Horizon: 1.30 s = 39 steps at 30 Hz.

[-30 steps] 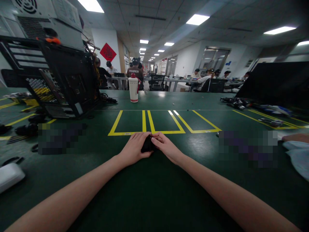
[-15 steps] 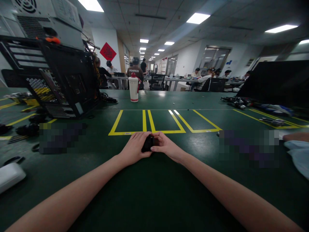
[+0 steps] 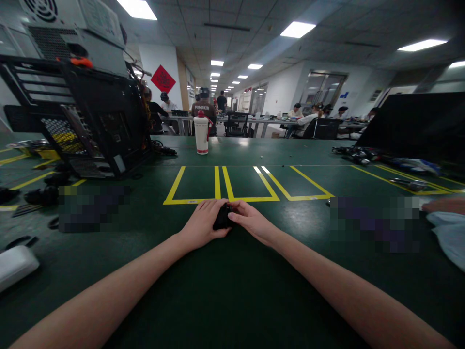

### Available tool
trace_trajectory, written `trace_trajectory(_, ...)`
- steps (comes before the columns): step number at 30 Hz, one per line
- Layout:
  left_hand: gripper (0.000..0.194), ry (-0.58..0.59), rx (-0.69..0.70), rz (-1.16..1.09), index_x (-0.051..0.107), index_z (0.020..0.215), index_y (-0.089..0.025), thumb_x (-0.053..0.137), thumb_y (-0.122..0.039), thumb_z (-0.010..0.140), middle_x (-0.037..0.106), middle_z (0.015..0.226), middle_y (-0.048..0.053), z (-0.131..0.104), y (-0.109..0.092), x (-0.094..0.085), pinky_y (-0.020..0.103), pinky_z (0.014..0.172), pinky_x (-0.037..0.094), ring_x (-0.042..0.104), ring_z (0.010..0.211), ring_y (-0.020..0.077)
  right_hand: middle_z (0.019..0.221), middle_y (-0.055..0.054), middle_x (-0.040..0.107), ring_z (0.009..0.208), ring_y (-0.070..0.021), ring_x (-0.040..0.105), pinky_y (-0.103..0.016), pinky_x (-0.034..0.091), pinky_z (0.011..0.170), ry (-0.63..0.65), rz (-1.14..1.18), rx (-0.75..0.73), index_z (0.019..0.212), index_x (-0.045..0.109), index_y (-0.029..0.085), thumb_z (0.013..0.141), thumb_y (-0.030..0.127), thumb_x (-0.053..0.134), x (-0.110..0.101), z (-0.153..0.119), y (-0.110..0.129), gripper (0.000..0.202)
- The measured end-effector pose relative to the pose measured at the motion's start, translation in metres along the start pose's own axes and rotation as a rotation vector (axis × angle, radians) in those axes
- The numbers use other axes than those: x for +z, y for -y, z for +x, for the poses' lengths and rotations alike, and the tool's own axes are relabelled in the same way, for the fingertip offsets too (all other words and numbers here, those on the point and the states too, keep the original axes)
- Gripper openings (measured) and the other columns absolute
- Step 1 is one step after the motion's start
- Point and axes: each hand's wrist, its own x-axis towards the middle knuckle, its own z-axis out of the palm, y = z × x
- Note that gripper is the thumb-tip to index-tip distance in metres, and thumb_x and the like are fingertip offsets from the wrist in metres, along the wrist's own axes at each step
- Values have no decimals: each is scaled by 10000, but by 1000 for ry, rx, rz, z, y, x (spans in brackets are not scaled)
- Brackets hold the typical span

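Note:
A small black object [image 3: 221,219], its kind not clear, is between my hands just in front of the yellow tape [image 3: 192,201] on the green table [image 3: 232,300]. Fingers of my left hand [image 3: 205,223] wrap over its top and left side, with the thumb at its near edge. At its right side, my right hand [image 3: 249,219] has thumb and fingers closed on the object's edge. Much of the object is hidden by the fingers.
A white cup with a red lid [image 3: 202,133] stands beyond the tape. To the left are an open computer case [image 3: 101,116] and a white case [image 3: 18,266]. Cables and metal parts [image 3: 409,184] lie at right, near another person's sleeve [image 3: 448,235]. People sit at far tables.
My right thumb has moved up along the right side of the black object. My left hand stays in place around it.

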Motion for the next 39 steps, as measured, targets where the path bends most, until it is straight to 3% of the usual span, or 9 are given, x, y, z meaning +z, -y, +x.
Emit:
trace_trajectory(6, 573, -7, -3, -6, 327, 1171, -205, 610, -326, 688, 497, 1103, 77, 0, 0, 1, 439, 913, 332, 463, 1035, 249, 978, -12, 523, 996, -163, 495, -359, 381, 901, 60, 15, -20, 975, 469, 231, 635, 174, 671, -3, -2, -1, 399)
trace_trajectory(12, 585, 0, -7, -1, 320, 1178, -205, 610, -340, 689, 488, 1124, 80, 0, 0, 1, 442, 929, 321, 453, 1053, 250, 949, -26, 541, 960, -166, 501, -369, 375, 887, -55, -48, -28, 946, 502, 224, 738, 343, 566, 2, -1, -4, 248)
trace_trajectory(23, 582, 10, -6, 4, 326, 1171, -201, 613, -290, 673, 489, 1115, 81, 0, -1, 0, 446, 918, 326, 458, 1041, 259, 991, -16, 514, 985, -163, 501, -385, 357, 921, 75, -19, -34, 961, 437, 225, 578, 155, 709, -1, -2, 1, 475)
trace_trajectory(31, 564, 4, -1, -2, 325, 1171, -206, 603, -329, 696, 493, 1106, 75, 1, -2, -1, 435, 918, 327, 457, 1041, 249, 954, -20, 529, 962, -165, 497, -378, 367, 895, -49, -86, -38, 945, 480, 231, 741, 315, 561, 2, -1, -2, 235)
trace_trajectory(39, 578, 11, -10, -4, 330, 1170, -199, 617, -313, 682, 487, 1116, 78, 0, 0, 1, 430, 928, 325, 454, 1045, 249, 986, -20, 524, 982, -169, 502, -388, 371, 901, 54, 0, -18, 945, 448, 227, 606, 163, 689, -1, -3, 2, 421)
